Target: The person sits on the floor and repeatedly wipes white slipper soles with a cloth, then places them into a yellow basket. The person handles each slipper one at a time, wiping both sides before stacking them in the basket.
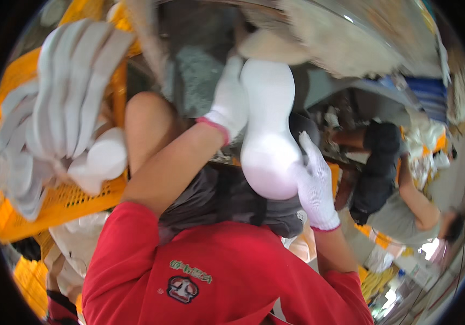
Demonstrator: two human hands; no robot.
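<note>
A smooth white sole-shaped piece (pixel 269 127), wide at both ends and narrow in the middle, is held lengthwise above my lap. My left hand (pixel 231 100), in a white knit glove with a pink cuff, grips its far left edge; some fingers are hidden behind it. In a matching glove, my right hand (pixel 316 187) grips the near right edge, one finger stretched up alongside and the others out of sight beneath. The far end of the piece meets or lies just below a rounded tan wheel-like part (pixel 273 46); whether they touch, I cannot tell.
To the left, a yellow plastic crate (pixel 89 197) holds several similar white pieces (pixel 72 86), stacked and leaning. A pale, rough-edged cover (pixel 346 40) overhangs ahead. At the right another person (pixel 405 214) sits bent over, near blue stacked material (pixel 424 95).
</note>
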